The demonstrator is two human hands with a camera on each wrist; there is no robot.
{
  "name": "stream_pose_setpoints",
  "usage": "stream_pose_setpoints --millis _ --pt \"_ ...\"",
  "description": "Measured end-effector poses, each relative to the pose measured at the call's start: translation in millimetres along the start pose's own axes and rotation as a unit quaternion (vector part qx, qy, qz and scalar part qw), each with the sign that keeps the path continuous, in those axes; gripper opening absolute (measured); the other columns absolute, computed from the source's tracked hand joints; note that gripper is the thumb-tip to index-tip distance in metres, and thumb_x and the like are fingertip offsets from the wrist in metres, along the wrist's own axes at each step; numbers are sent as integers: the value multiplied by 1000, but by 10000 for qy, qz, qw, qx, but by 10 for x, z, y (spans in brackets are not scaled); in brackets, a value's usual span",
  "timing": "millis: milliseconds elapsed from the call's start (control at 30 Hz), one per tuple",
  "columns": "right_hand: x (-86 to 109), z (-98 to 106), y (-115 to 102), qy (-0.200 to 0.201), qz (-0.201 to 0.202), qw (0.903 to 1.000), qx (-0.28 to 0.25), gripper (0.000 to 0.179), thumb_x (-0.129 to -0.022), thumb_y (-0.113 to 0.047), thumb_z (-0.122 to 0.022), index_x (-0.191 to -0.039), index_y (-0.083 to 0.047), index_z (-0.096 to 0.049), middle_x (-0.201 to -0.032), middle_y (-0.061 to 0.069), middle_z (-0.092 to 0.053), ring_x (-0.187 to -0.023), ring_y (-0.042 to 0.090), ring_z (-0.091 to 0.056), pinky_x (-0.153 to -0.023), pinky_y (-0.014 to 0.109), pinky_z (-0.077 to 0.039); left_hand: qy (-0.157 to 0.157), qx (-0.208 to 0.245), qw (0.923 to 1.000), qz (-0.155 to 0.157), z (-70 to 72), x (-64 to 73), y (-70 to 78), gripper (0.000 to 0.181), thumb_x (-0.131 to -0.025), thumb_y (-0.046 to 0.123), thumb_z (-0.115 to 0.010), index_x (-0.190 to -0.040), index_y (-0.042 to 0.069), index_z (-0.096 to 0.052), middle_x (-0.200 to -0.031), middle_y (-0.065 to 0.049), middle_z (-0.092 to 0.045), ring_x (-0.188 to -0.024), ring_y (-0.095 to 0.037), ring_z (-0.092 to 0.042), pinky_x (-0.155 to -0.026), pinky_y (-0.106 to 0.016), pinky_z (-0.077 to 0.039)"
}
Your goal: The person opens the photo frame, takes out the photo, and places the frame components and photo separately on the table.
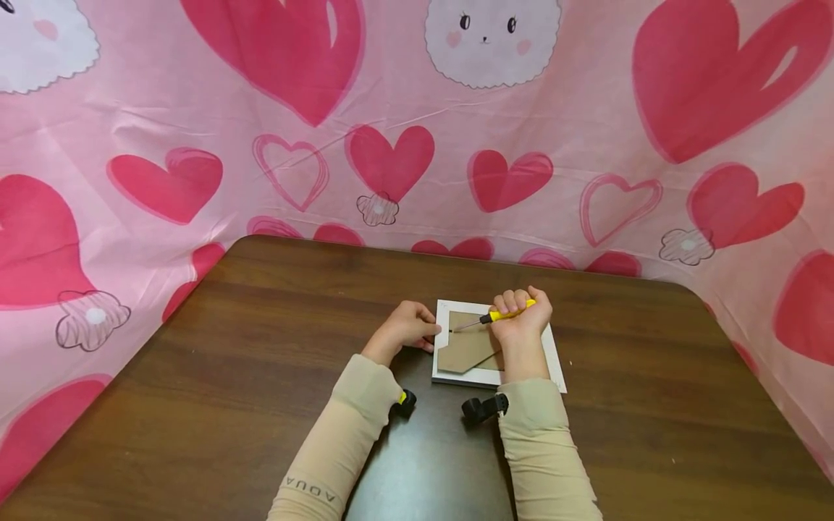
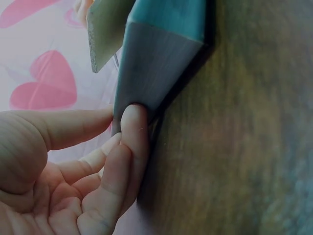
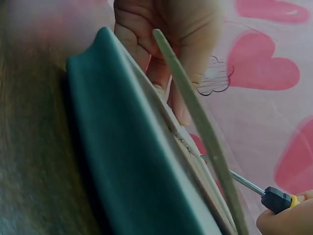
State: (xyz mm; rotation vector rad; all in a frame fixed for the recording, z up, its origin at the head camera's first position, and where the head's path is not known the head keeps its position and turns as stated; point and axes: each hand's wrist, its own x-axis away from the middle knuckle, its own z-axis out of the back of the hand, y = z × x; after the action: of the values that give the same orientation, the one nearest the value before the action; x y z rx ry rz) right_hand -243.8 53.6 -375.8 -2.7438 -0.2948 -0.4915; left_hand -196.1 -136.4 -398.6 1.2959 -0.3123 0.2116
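A picture frame (image 1: 443, 316) with a white back rim lies face down on the table, its brown backing board (image 1: 461, 319) upward. A cardboard stand flap (image 1: 459, 356) juts up from the backing, seen edge-on in the right wrist view. My left hand (image 1: 409, 325) pinches the frame's left side, thumb on top and fingers against the outer side. In my right hand (image 1: 523, 329) I grip a yellow and black screwdriver (image 1: 498, 315), held slanting. Its metal shaft (image 3: 247, 182) reaches towards the inner left edge of the rim; the flap partly hides it in the right wrist view.
The brown wooden table (image 1: 260, 347) stretches around the frame on all sides. Behind it hangs a pink cloth (image 1: 449, 123) printed with hearts. Black wrist cameras (image 1: 478, 410) sit at both cuffs. Tiny pale specks lie on the table to the right.
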Motion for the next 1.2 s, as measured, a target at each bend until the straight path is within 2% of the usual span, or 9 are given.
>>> stream_pose_setpoints --millis 100,300,367,567,800,1033,1200 --pt "-13 31 29 8 85 9999 -56 66 -105 -32 -27 -42 -10 -27 -37 0 -29 -38 14 -25 -47 24 -19 -10 12 10000 9 -5 4 -12 15 -91 -1 -68 -100 -7 -58 -74 -7 -57 -54 -13 -58 -55 -25 -57" --pt "-37 65 97 66 126 9999 -31 65 -104 -30 -27 -42 -11 -27 -38 -1 -29 -37 14 -25 -46 23 -19 57 55 10000 -3 13 4 -48 38 -90 -1 -68 -125 -7 -54 -70 -7 -56 -50 -12 -58 -53 -23 -56" --pt "-42 75 118 89 163 9998 -79 65 -104 -30 -28 -42 -10 -27 -38 -1 -28 -37 14 -25 -45 23 -19 65 35 10000 -18 19 3 -58 42 -90 -1 -69 -129 -6 -53 -69 -7 -56 -48 -12 -58 -52 -22 -55" --pt "-50 118 156 193 332 9985 -389 64 -103 -27 -29 -42 -10 -28 -39 0 -28 -37 15 -24 -44 24 -18 106 -59 9998 -169 6 4 -70 39 -90 -1 -69 -126 -7 -55 -70 -6 -58 -48 -12 -59 -52 -21 -53" --pt "-41 114 207 159 799 9954 -497 63 -103 -24 -29 -41 -11 -28 -38 -2 -28 -36 13 -21 -43 22 -16 174 -179 9991 -333 -11 22 -41 36 -90 -1 -69 -123 -8 -57 -70 -5 -60 -47 -10 -59 -52 -21 -53" --pt "-25 60 267 -15 1079 9928 -513 61 -100 -21 -32 -40 -12 -28 -36 -2 -27 -34 11 -20 -40 22 -15 536 -708 9957 -261 -12 44 0 35 -88 8 -74 -121 0 -65 -75 -6 -71 -47 -6 -62 -64 -21 -53" --pt "-10 23 260 86 1282 9912 -329 60 -99 -19 -32 -40 -13 -28 -36 -3 -25 -34 10 -19 -41 21 -15 476 -723 9957 -332 -43 21 9 35 -88 7 -73 -121 0 -65 -84 -10 -75 -49 -6 -63 -71 -23 -55"
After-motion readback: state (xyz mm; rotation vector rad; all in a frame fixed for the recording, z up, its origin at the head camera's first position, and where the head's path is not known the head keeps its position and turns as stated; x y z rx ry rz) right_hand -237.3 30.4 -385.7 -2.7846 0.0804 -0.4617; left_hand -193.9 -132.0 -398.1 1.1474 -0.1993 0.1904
